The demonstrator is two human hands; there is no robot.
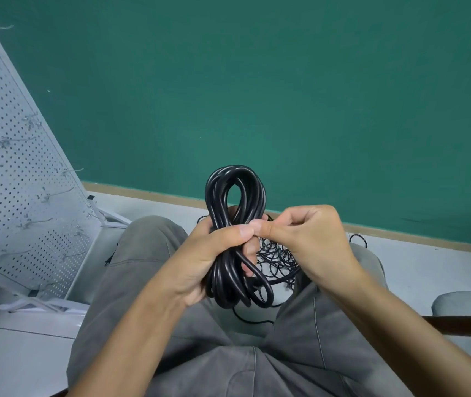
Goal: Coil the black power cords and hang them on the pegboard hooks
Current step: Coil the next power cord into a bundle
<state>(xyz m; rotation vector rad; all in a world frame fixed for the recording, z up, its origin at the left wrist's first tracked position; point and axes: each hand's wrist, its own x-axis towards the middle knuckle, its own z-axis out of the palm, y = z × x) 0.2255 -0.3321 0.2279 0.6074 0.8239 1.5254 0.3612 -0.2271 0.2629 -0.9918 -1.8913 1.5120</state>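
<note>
One glossy black coiled cord (234, 224), round rubbery strands folded into a long loop, stands upright at centre. The left hand (200, 259) has its grip wrapped round the coil's waist; the right hand (311, 239) pinches there too. A tangled pile of thin cords (277, 259) lies beyond on the floor. One perforated white metal pegboard (14, 179) with several wire hooks leans far left.

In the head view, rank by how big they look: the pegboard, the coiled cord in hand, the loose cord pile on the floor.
1. pegboard, largest by far.
2. coiled cord, in the left hand grip.
3. loose cord pile, mostly hidden behind the hands and farther away, so this place is unsure.
</note>
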